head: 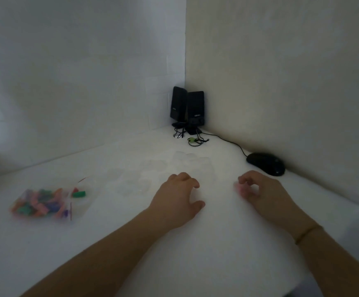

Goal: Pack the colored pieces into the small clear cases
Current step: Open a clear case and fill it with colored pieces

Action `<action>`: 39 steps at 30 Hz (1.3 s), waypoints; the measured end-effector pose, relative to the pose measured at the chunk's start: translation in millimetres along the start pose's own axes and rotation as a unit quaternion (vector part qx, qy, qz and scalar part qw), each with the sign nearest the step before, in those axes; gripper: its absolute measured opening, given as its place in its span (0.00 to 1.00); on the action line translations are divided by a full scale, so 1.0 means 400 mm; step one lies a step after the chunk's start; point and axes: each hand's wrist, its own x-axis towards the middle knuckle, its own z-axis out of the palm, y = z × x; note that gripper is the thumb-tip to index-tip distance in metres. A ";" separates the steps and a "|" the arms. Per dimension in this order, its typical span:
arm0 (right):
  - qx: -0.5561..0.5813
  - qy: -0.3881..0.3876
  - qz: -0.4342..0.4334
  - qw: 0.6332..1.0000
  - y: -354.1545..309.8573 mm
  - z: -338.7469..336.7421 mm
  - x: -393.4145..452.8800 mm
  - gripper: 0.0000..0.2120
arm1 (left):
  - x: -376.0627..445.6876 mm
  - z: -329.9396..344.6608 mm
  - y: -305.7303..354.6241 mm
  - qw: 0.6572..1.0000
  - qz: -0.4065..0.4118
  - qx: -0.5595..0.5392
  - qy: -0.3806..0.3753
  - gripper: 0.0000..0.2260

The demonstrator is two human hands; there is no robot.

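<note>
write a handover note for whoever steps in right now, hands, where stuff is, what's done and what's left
Left hand: over the table, fingers curled, apparently on a clear case, too faint to confirm.
Right hand: pinching a pink piece at its fingertips.
Bag of colored pieces: far left, still mostly full; a green piece lies at its mouth.
Clear cases: faint cluster beyond the hands; contents unreadable.
Done: nothing visibly packed. Left: nearly all pieces.

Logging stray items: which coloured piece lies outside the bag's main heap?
The green piece, lying apart at the bag's right end beside a small red bit, while the others stay heaped together.
</note>
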 end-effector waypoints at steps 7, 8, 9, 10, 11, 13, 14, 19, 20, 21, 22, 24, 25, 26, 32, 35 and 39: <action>-0.027 -0.046 -0.015 0.998 -0.013 0.036 0.055 0.08 | -0.005 -0.006 -0.022 1.000 -0.012 -0.017 -0.018 0.18; -0.033 -0.046 -0.018 0.998 -0.020 0.038 0.057 0.10 | -0.008 -0.012 -0.025 0.999 -0.019 -0.039 -0.017 0.20; -0.038 -0.043 -0.019 0.998 -0.029 0.037 0.057 0.11 | -0.013 -0.021 -0.028 0.997 -0.028 -0.066 -0.015 0.21; -0.037 -0.036 -0.019 0.998 -0.041 0.033 0.054 0.13 | -0.020 -0.032 -0.031 0.994 -0.038 -0.099 -0.008 0.22; -0.034 -0.023 -0.026 0.999 -0.058 0.027 0.050 0.15 | -0.028 -0.047 -0.035 0.990 -0.048 -0.134 0.000 0.23; -0.023 -0.007 -0.088 0.996 -0.123 0.014 0.037 0.20 | -0.047 -0.079 -0.041 0.977 -0.069 -0.199 0.020 0.22; -0.008 -0.018 -0.141 0.990 -0.171 0.011 0.031 0.21 | -0.056 -0.096 -0.048 0.970 -0.079 -0.226 0.030 0.21; 0.009 -0.075 -0.335 0.939 -0.392 0.067 0.027 0.17 | -0.111 -0.187 -0.104 0.912 -0.096 -0.388 0.096 0.14; -0.010 -0.041 -0.361 0.932 -0.422 0.087 0.034 0.15 | -0.123 -0.200 -0.121 0.897 -0.094 -0.416 0.118 0.13; -0.016 -0.001 -0.386 0.923 -0.447 0.107 0.043 0.14 | -0.135 -0.213 -0.138 0.876 -0.097 -0.451 0.141 0.11; 0.001 0.037 -0.404 0.914 -0.470 0.128 0.051 0.13 | -0.147 -0.226 -0.156 0.846 -0.099 -0.499 0.159 0.09; 0.110 0.081 -0.407 0.903 -0.510 0.168 0.060 0.13 | -0.170 -0.246 -0.190 0.748 -0.101 -0.641 0.138 0.11; 0.173 0.085 -0.396 0.898 -0.523 0.187 0.066 0.13 | -0.182 -0.255 -0.201 0.697 -0.096 -0.702 0.108 0.16; 0.219 0.082 -0.387 0.892 -0.531 0.205 0.069 0.13 | -0.193 -0.258 -0.214 0.666 -0.085 -0.736 0.087 0.21; 0.293 0.058 -0.343 0.891 -0.534 0.249 0.042 0.13 | -0.210 -0.237 -0.242 0.653 -0.108 -0.740 0.118 0.13; 0.300 0.090 -0.343 0.886 -0.527 0.254 0.029 0.09 | -0.203 -0.226 -0.235 0.664 -0.116 -0.729 0.123 0.15; 0.269 0.083 -0.323 0.904 -0.506 0.258 0.037 0.03 | -0.200 -0.206 -0.235 0.680 -0.128 -0.709 0.136 0.21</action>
